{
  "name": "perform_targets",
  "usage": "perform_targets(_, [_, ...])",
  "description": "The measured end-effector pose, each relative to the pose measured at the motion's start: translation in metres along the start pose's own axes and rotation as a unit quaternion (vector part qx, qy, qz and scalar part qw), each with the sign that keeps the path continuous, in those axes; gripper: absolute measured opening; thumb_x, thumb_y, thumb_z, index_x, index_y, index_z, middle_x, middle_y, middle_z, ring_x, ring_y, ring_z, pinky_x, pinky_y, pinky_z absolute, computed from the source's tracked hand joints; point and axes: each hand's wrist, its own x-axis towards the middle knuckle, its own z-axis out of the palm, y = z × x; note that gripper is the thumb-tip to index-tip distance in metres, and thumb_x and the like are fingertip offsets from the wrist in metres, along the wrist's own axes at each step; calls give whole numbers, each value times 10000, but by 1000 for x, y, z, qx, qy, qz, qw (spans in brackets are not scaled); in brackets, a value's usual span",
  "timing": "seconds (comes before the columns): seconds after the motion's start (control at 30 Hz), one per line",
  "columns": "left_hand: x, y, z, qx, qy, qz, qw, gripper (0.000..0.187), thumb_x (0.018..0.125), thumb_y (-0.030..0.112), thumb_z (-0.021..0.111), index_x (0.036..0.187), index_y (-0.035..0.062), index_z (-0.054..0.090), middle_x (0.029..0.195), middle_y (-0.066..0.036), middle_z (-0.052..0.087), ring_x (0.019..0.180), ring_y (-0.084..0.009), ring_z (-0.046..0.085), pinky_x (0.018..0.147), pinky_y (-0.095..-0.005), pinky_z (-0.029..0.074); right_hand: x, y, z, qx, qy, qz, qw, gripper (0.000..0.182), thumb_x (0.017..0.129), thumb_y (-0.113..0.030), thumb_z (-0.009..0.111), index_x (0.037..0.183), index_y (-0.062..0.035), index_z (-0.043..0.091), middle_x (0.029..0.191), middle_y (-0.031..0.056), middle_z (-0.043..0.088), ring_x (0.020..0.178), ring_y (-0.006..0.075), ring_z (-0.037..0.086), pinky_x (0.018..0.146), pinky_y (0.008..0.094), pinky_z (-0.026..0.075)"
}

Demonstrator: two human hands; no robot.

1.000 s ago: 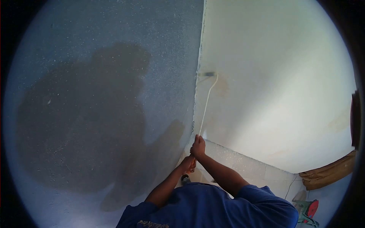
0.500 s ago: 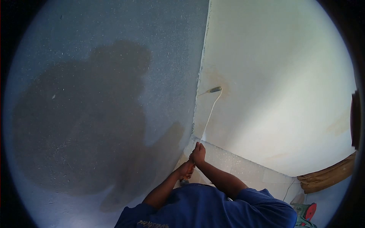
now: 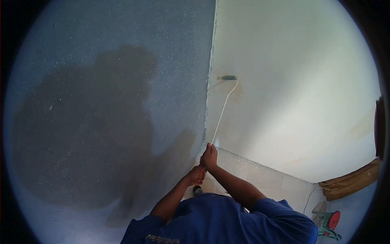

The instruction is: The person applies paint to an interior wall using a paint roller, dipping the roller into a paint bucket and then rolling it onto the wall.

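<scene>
Both my hands are wrapped round a paint roller with a thin whitish rod. My right hand grips higher up, at the lower end of the rod. Just below and touching it, my left hand is closed round the lower part, where a bit of orange shows; the rest of the handle is hidden by the fingers. The dark roller head lies across the pale wall, over a faint brownish patch near the corner.
A blue, white-speckled wall meets the pale wall at a rough corner line and carries a large shadow. Pale tiles lie below. To the right are a brown cloth bundle and a green stand with a red part.
The roller head has moved up the pale wall and now lies nearly level instead of slanted. Both hands have risen slightly with it, keeping their grip. The view has shifted a little.
</scene>
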Motion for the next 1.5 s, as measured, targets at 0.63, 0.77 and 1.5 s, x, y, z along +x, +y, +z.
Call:
perform_targets(0.63, [9, -16, 15, 15, 111, -30, 993, 568, 841, 686, 403, 693, 138, 415, 462, 17, 321, 349, -115, 305, 373, -284, 283, -4, 16, -11, 56, -21, 66, 996, 362, 986, -350, 332, 752, -77, 376, 484, 38, 396, 330, 165, 430, 309, 324, 389])
perform_targets(0.77, [5, -14, 18, 18, 148, 1, 989, 550, 853, 653, 418, 662, 137, 412, 465, 15, 339, 342, -113, 320, 356, -280, 287, -8, 1, -8, 59, -25, 59, 996, 358, 985, -355, 335, 758, -80, 374, 479, 31, 389, 327, 157, 425, 308, 313, 389])
perform_targets(1.5, [16, -33, 7, 57, 170, -28, 983, 550, 846, 661, 414, 678, 138, 438, 470, 10, 375, 340, -108, 350, 331, -285, 276, -8, 32, -13, 32, 18, 90, 995, 377, 988, -336, 311, 751, -55, 392, 472, 51, 402, 325, 185, 449, 307, 322, 394])
